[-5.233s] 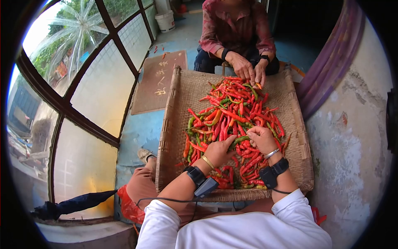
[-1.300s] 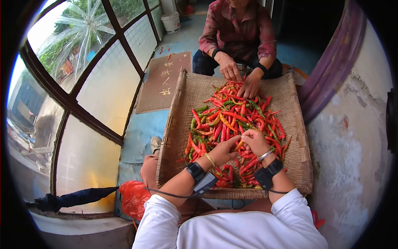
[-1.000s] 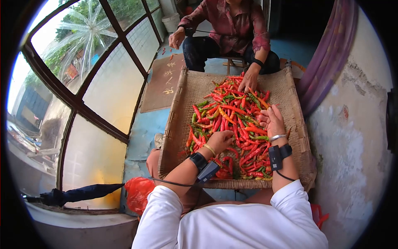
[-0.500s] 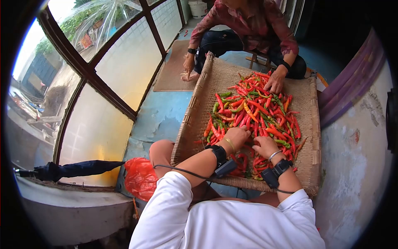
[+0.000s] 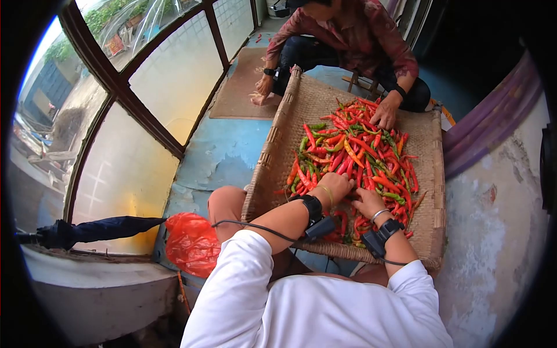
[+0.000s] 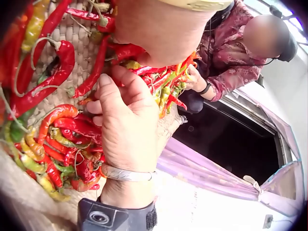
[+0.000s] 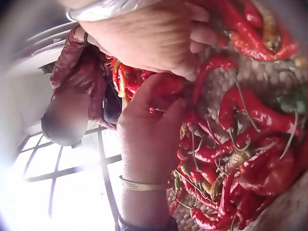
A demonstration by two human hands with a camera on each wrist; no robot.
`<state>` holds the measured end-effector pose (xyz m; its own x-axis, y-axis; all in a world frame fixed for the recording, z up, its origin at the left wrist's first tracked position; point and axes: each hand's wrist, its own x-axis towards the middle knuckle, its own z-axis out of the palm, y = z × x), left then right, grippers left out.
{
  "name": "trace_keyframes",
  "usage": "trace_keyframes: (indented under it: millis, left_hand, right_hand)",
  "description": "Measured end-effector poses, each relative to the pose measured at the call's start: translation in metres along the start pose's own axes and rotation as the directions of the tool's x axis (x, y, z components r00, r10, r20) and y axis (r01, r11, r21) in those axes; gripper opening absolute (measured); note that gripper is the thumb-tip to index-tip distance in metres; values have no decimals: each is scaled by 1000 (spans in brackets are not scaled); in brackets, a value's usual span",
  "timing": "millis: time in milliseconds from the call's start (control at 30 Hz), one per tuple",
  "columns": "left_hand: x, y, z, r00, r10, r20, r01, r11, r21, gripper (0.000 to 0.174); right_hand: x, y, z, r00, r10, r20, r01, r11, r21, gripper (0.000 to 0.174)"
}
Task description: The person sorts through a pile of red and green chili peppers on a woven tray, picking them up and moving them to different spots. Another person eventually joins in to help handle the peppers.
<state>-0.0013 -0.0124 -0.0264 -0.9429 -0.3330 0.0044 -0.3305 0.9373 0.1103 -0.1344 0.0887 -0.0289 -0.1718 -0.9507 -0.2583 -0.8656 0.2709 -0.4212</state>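
Red, green and orange chili peppers lie heaped on a woven tray. In the head view, my left hand reaches down onto the peppers at the near side of the heap. The right wrist view has its thumb and forefinger spread about red peppers; whether they grip one cannot be told. Close beside it, my right hand is over the peppers, palm down. In the left wrist view that hand has loosely bent fingers, with nothing visible between thumb and forefinger.
Across the tray, another person in a red patterned shirt touches the heap with one hand and reaches to the floor mat with the other. A red plastic bag and a dark umbrella are at the left, a wall at the right.
Earlier my right hand pinched an orange pepper, then swung right with its palm turned up; it is now back beside my left. The other person has moved one hand down to the mat.
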Motion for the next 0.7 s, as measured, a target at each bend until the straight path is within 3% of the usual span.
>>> trace_keyframes:
  millis: [200,300,367,400,467,533,600,667,700]
  left_hand:
    - [4,0,4,999,39,29,-40,999,35,20]
    - [3,-3,-6,998,58,11,-59,996,61,17]
    - [1,-6,-12,987,118,-114,-117,993,16,14]
    - [0,-9,-13,990,112,-84,-111,994,15,14]
    - [0,-9,-21,956,149,-254,-171,983,-65,14]
    - [1,-6,-31,957,132,-259,-169,977,-128,13]
    - [1,-5,-40,850,39,-525,-219,933,-286,16]
    - [6,-7,-36,822,-11,-570,-251,891,-379,20]
    - [7,-8,-30,872,-38,-487,-231,847,-478,20]
  right_hand:
    - [-1,1,-1,1000,11,-1,-11,989,147,29]
    - [3,6,-4,998,35,-52,-16,947,322,30]
    - [1,11,-6,996,-2,-85,32,937,347,29]
    - [0,8,-7,993,-29,-116,71,923,378,28]
    - [-4,3,-20,998,-8,-66,38,883,469,26]
    - [-4,5,-29,999,0,-54,19,941,338,25]
    - [-9,-1,-44,999,-17,-37,31,920,391,22]
    - [-11,-4,-49,999,52,7,-41,695,718,19]
    - [-10,-1,-48,1000,27,4,-21,680,733,20]
